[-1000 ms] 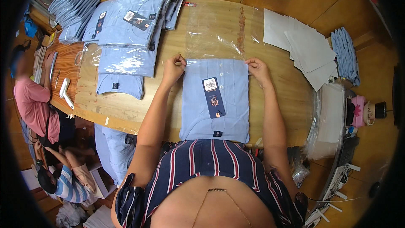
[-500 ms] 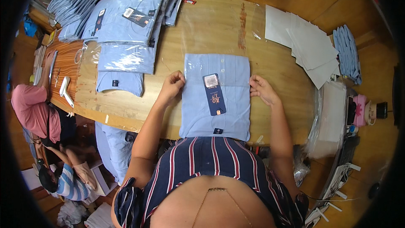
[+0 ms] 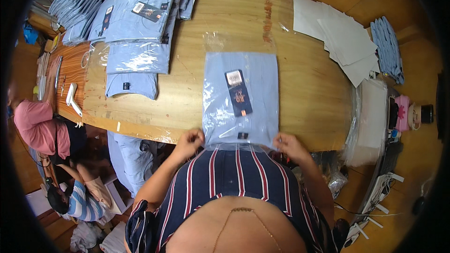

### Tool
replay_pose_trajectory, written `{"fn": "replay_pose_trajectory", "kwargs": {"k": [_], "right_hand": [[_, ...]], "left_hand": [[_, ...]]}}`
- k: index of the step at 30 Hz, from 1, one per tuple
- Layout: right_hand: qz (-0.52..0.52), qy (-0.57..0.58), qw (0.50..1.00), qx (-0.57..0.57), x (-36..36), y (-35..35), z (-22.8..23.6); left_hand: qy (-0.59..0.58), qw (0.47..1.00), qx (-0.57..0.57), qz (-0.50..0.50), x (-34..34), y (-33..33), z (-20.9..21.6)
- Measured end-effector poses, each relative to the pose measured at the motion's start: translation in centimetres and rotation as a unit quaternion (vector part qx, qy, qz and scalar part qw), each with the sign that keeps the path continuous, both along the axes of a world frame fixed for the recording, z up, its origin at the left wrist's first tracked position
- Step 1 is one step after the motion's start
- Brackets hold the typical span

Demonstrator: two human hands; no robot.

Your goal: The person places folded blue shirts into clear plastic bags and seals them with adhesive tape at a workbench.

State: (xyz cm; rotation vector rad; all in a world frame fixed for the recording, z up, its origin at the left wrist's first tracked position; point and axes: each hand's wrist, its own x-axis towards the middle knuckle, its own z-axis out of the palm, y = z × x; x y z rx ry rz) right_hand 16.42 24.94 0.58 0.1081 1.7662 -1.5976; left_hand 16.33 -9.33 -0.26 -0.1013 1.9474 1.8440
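Note:
A folded light-blue shirt (image 3: 215, 103) lies on the table in front of me, inside a clear plastic bag (image 3: 218, 42) that runs on past its far edge. A dark hang tag (image 3: 240, 96) rests on the shirt, and a small dark neck label (image 3: 242, 136) shows near the collar. My left hand (image 3: 190, 143) pinches the bag's edge at the near left corner. At the near right corner my right hand (image 3: 289, 146) is closed on the bag's other edge. The bag's near end reaches my striped top.
Bagged blue shirts (image 3: 140, 18) lie stacked at the far left, beside another tall pile (image 3: 79, 4). White sheets (image 3: 344, 37) and clear bags (image 3: 368, 126) lie on the right, with folded blue cloth (image 3: 386, 49) beyond. Two people (image 3: 40, 126) are at the left; a white handheld tool (image 3: 72, 100) is nearby.
Both hands have slid toward me along the bag's sides, from mid-shirt to the near corners. The plastic now covers the shirt down to the collar end.

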Motion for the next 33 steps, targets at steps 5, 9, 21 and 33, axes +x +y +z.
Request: {"fn": "replay_pose_trajectory", "kwargs": {"k": [5,9,21,33], "right_hand": [[-0.203,0.018,0.949,-0.243,-9.9,-1.9,0.1],[-0.239,0.036,0.956,-0.167,-8.8,0.5,0.3],[-0.532,-0.002,0.8,-0.279,6.6,4.8,-2.0],[-0.433,-0.084,0.82,-0.366,10.6,-3.8,-1.3]], "left_hand": [[0.179,0.98,-0.044,0.074,-10.5,0.5,0.8],[0.267,0.942,-0.2,-0.046,-9.0,2.6,3.1],[0.492,0.777,-0.282,-0.273,-10.3,17.0,4.0],[0.068,0.799,-0.231,-0.551,-21.3,25.6,4.8]]}}
